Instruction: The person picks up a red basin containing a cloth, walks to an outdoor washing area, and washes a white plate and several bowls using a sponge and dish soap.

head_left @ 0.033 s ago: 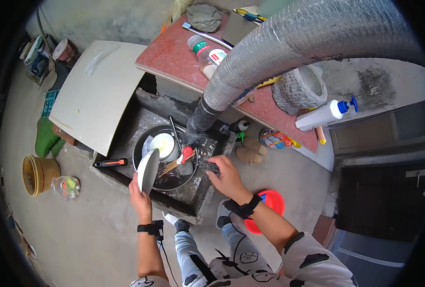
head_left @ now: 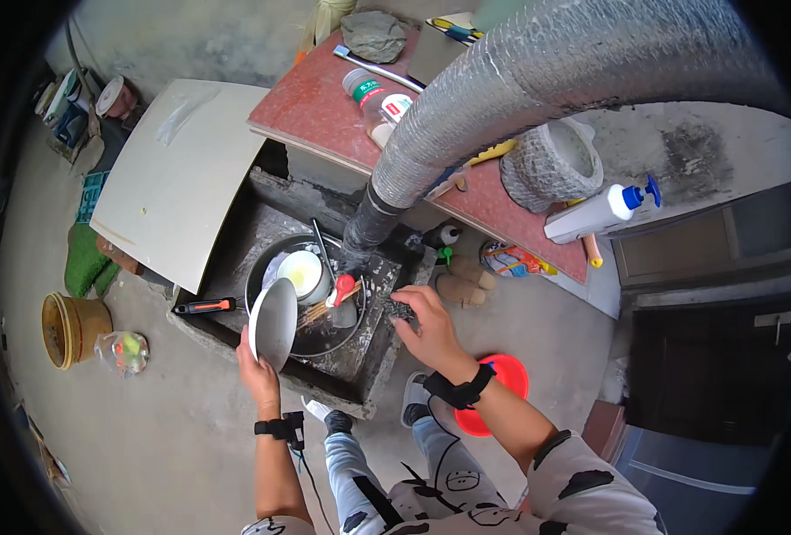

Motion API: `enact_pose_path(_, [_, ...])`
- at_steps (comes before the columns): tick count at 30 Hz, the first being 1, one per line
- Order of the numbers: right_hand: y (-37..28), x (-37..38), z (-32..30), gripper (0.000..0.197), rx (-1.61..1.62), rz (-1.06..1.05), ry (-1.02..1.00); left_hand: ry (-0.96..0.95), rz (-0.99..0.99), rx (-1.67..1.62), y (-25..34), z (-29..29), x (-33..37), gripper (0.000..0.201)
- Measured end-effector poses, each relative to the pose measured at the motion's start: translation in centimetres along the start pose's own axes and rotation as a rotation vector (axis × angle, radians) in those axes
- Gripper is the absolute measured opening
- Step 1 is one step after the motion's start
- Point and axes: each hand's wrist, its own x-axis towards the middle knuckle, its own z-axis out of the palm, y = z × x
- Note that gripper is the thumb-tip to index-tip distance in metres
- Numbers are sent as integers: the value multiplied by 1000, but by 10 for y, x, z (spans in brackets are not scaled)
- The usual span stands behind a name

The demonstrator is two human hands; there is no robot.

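My left hand [head_left: 259, 378] grips a white bowl [head_left: 275, 323] by its lower rim, tilted with its inside partly facing me. Between the thumb and fingers of my right hand [head_left: 434, 333] is a dark steel wool scrubber [head_left: 400, 310], held apart from the bowl. Beyond the bowl, a round metal basin [head_left: 324, 346] rests in the concrete sink [head_left: 360, 367]. Inside it are a white enamel-like pot [head_left: 304, 272], a bundle of chopsticks [head_left: 320, 310] and a red-headed utensil [head_left: 345, 285]. The bowl hides part of the basin.
A large silver duct [head_left: 502, 80] slants down to the sink. Left of it lies a pale board [head_left: 181, 169]; an orange-and-black handle [head_left: 206, 306] sticks out at the sink's left edge. A red ledge [head_left: 311, 102] holds bottles and a stone mortar [head_left: 547, 169]. A red bucket [head_left: 511, 379] stands by my right forearm.
The bowl has turned so more of its inside shows, and it sits slightly lower. My right hand with the steel wool scrubber has shifted slightly to the right.
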Motion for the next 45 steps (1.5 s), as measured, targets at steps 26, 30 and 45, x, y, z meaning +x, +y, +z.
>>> enact_pose_path(26, [300,21,-56,44,-463,171,-134,-568,-1177,-1261,82,159,-268,36])
enact_pose_path(30, [388,73,-9,54,-563,203,-151,-582,-1188,-1155,51,190,-305,38])
enact_pose_path(45, [409,-8,12,26,-277,500,-263,-431,-1276,-1126,-40,240,-309,35])
